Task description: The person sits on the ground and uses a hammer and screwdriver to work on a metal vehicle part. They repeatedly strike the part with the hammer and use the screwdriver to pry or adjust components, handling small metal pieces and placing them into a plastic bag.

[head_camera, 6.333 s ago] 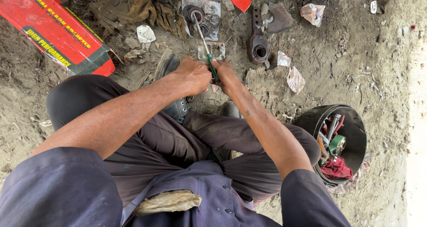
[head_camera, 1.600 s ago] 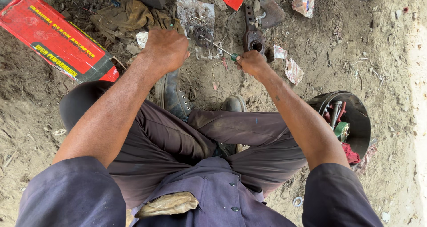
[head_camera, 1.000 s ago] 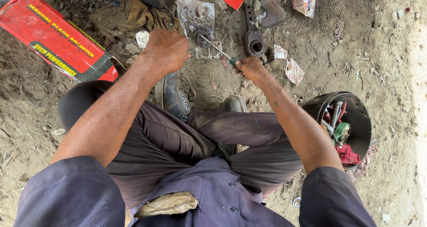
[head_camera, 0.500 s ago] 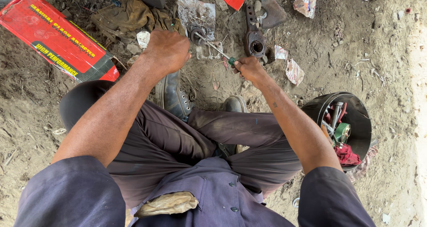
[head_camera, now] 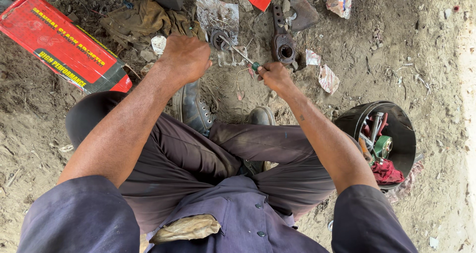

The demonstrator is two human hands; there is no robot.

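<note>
Between the fingers of the right hand [head_camera: 274, 76] sits the green handle of a screwdriver [head_camera: 241, 54]; the fingers are curled tight around it, and the thin metal shaft runs up and left from the fingertips to a small round metal part [head_camera: 218, 38] lying on a sheet of crumpled clear plastic [head_camera: 216, 15] on the dirt. The tip of the shaft meets that round part; whether it is inside it or just against it cannot be told. Just left of the shaft, the left hand [head_camera: 186, 58] is a closed fist with its back to the camera, fingers folded under and pressed together; what they grip, if anything, is hidden beneath the knuckles.

Just beyond the right fingertips, up and to the right, lies a dark rusty metal lever with a round hole [head_camera: 282, 41]. Scraps of crumpled paper [head_camera: 328, 78] lie right of the right hand. Above the left fist spreads a dirty brown rag [head_camera: 144, 21], and well out to the left of it lies a long red cardboard box [head_camera: 62, 44]. Below both hands a black boot [head_camera: 192, 108] rests on the ground beside the person's dark trousers [head_camera: 208, 154]. Far right of the right forearm stands a black bucket [head_camera: 358, 121] holding a green tool, metal tools and a red cloth.
</note>
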